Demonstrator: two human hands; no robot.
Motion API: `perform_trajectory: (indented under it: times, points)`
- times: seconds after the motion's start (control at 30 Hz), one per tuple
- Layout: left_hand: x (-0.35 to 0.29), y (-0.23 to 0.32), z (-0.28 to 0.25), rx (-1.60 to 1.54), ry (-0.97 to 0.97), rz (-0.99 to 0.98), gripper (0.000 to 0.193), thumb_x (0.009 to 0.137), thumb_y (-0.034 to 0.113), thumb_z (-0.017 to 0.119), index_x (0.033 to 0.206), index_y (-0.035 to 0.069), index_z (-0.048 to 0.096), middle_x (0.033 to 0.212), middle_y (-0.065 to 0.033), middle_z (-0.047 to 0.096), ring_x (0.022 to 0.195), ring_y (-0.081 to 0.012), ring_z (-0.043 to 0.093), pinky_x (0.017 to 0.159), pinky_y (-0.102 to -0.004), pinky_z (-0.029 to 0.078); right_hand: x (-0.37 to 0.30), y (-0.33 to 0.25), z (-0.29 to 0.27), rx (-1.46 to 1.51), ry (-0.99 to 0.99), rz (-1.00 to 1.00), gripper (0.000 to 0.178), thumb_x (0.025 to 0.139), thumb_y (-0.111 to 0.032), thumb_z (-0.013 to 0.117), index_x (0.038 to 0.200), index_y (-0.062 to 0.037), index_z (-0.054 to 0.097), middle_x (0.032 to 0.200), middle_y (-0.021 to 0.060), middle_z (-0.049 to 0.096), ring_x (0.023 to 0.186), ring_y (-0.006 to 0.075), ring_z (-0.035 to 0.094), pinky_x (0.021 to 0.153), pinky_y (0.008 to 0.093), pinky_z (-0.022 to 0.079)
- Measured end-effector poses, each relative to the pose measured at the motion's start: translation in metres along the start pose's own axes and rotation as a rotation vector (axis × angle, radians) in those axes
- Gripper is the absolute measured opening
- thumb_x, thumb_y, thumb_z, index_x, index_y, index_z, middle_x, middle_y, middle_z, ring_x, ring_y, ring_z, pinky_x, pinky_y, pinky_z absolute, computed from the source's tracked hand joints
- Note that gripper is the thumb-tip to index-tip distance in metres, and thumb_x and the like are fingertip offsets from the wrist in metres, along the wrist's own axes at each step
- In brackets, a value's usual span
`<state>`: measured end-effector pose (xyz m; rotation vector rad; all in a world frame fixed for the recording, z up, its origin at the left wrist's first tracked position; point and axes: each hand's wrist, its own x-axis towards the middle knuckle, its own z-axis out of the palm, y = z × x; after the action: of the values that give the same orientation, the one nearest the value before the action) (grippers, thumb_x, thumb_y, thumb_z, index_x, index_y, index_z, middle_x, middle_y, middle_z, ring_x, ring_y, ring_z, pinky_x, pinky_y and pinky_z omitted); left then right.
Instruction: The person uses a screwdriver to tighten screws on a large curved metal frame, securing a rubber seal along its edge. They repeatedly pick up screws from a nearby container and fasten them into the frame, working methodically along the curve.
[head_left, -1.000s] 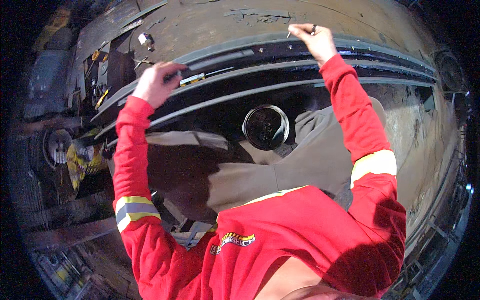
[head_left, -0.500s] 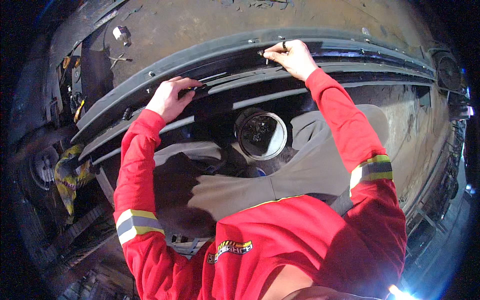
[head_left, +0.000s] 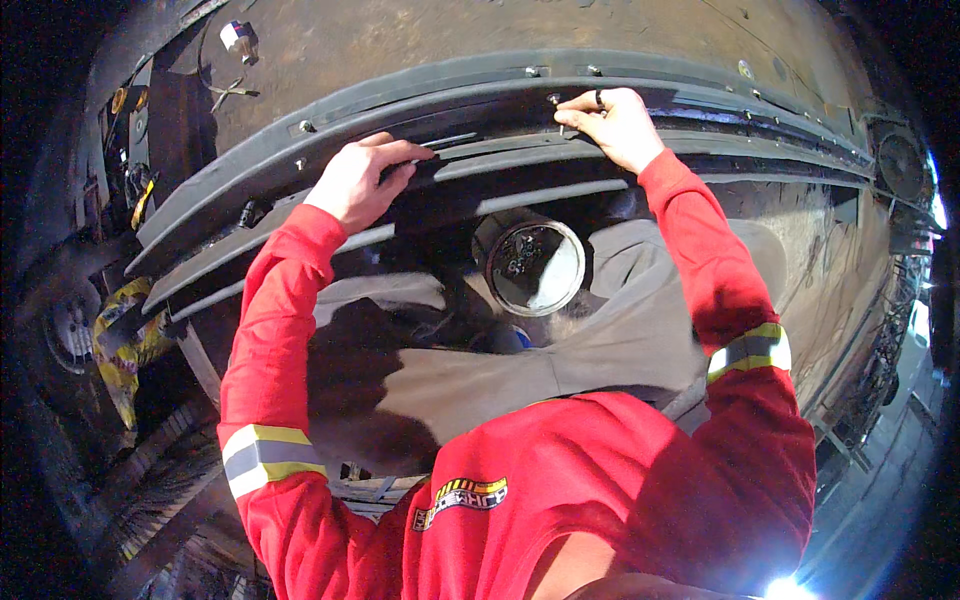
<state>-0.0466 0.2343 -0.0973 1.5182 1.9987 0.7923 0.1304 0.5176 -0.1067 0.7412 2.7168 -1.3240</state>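
A long curved dark metal beam (head_left: 400,110) with raised edges and parallel rails crosses in front of me. My left hand (head_left: 362,182) rests at its left-middle part, fingers bent and thumb close to the forefinger. What lies between those fingertips is too small and dark to make out. Farther right, my right hand (head_left: 615,125), with a dark ring on one finger, pinches at the beam's inner channel. A small bolt (head_left: 555,99) shows at its fingertips, and a short shiny piece hangs just below them. Between my legs stands a round can (head_left: 540,268) with small dark pieces inside.
Several bolts stick up along the beam's edges, one of them a left bolt (head_left: 307,126). Beyond lies a rusty metal sheet (head_left: 400,40) with a small white-and-dark container (head_left: 238,40) and a wire piece (head_left: 232,92). A yellow patterned cloth (head_left: 125,345) hangs at left.
The whole view has shifted slightly, with the beam appearing higher and farther right. Both hands stay at about the same spots on the beam, with the right one still pinching by the bolt.
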Motion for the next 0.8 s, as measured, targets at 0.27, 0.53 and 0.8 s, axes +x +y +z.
perform_trajectory:
  times: [0.27, 0.53, 0.8]
  points:
    - [0.007, 0.001, 0.009, 0.015, -0.04, -0.045, 0.023, 0.086, 0.009, 0.054, 0.107, 0.009, 0.064, 0.092, -0.0151, 0.061, 0.088, -0.0323, 0.06, 0.08, -0.0383, 0.048, -0.002, 0.012, 0.005, 0.005, 0.005, -0.011, 0.021, 0.079, -0.022, 0.068, 0.089, -0.005, 0.072, 0.07, 0.0084, 0.067, 0.061, 0.011, 0.057, 0.06, 0.0277, 0.046]
    - [0.004, -0.001, 0.009, 0.037, -0.027, -0.025, 0.024, 0.084, 0.009, 0.055, 0.107, 0.01, 0.064, 0.089, -0.015, 0.059, 0.086, -0.0327, 0.06, 0.077, -0.0383, 0.049, 0.0, -0.005, 0.001, -0.077, -0.077, 0.018, 0.026, 0.082, -0.022, 0.068, 0.095, 0.0009, 0.069, 0.084, 0.0084, 0.07, 0.076, 0.0098, 0.061, 0.072, 0.0252, 0.048]
    - [-0.001, 0.011, 0.006, 0.231, -0.065, -0.128, 0.03, 0.078, 0.017, 0.054, 0.107, 0.017, 0.063, 0.095, -0.0164, 0.061, 0.09, -0.036, 0.061, 0.076, -0.0447, 0.052, -0.01, 0.001, 0.01, -0.002, -0.036, -0.004, 0.025, 0.083, -0.021, 0.067, 0.095, 0.0008, 0.069, 0.088, 0.009, 0.07, 0.08, 0.0108, 0.062, 0.075, 0.0249, 0.047]
